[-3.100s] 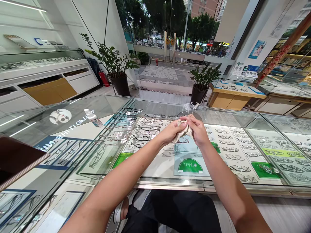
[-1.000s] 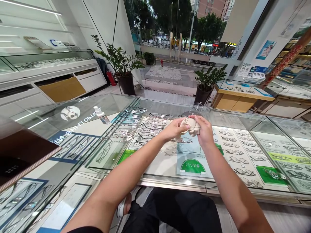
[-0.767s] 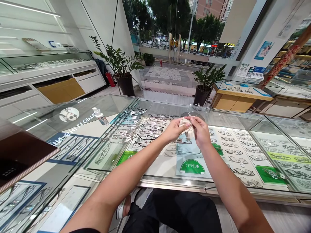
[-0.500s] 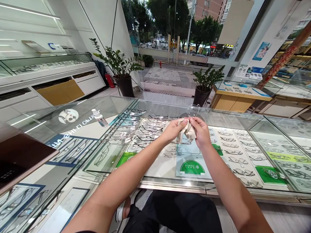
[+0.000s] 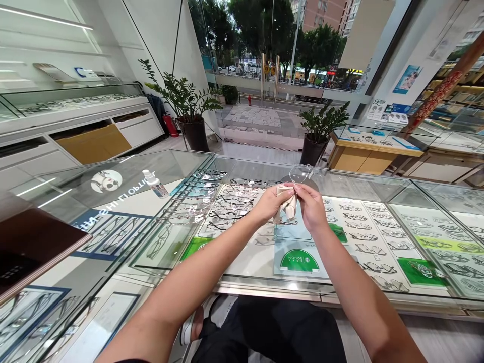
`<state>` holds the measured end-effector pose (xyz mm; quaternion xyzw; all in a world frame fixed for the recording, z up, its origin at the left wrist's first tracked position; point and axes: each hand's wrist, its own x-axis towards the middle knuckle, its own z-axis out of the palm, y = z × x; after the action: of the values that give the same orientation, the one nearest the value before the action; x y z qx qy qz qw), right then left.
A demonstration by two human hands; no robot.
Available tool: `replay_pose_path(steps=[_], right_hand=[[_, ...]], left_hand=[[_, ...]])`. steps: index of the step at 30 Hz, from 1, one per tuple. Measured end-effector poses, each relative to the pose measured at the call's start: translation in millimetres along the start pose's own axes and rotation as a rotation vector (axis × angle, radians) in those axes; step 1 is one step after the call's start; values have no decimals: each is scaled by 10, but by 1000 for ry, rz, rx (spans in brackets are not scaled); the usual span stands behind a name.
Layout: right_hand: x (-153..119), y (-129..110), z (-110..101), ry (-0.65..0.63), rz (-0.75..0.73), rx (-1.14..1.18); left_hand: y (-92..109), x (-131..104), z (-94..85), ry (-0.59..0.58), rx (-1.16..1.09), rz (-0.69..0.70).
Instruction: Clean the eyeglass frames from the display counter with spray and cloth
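A pale cloth (image 5: 289,205) hangs bunched from the fingers of my left hand (image 5: 270,204), which is closed on it above the glass counter. Beside it my right hand (image 5: 313,205) is closed in a pinch, its fingertips meeting those of the left. Thin-rimmed glasses (image 5: 300,174) stick up just beyond my fingertips, and the right fingers appear to grip their frame. Where exactly the cloth touches the glasses is hidden by my fingers.
The glass display case (image 5: 245,282) holds rows of eyeglasses. A white spray bottle (image 5: 156,183) stands on the left part of the counter. A dark, shiny panel (image 5: 38,242) juts in at the left edge. Two potted plants (image 5: 192,132) are beyond the counter.
The glasses have tilted and shifted slightly down. The cloth is bunched narrower and hangs more to the left, away from my right palm. Both hands stay in nearly the same place.
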<state>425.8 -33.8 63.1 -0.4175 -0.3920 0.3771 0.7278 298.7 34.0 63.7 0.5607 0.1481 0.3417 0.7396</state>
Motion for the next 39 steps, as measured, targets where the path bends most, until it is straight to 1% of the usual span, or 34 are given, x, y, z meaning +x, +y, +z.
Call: replay_pose_path(steps=[3, 9, 11, 14, 16, 18, 23, 28, 30, 35, 39], right_hand=[[-2, -6, 2, -7, -8, 4], [7, -25, -15, 49, 42, 27], [19, -31, -26, 66, 44, 20], [41, -41, -43, 79, 38, 20], [52, -46, -50, 90, 41, 43], [55, -49, -48, 95, 46, 66], [31, -46, -13, 26, 59, 65], [23, -32, -10, -15, 33, 43], [31, -23, -20, -2, 33, 29], [70, -66, -66, 83, 39, 36], [114, -154, -139, 165, -15, 63]], left_hand=[[5, 1, 7, 25, 39, 39], [-18, 9, -9, -1, 94, 84], [-35, 17, -36, -15, 99, 75], [-41, 19, -74, -56, 69, 23], [-28, 8, -79, -85, 55, -9], [-11, -10, -58, -88, 55, -13], [-10, -37, 29, -27, 53, 30], [-10, -33, 47, 58, 130, 125], [3, -35, 50, 69, 168, 133], [13, -19, 30, 25, 145, 79], [-14, 41, -56, 75, 90, 36]])
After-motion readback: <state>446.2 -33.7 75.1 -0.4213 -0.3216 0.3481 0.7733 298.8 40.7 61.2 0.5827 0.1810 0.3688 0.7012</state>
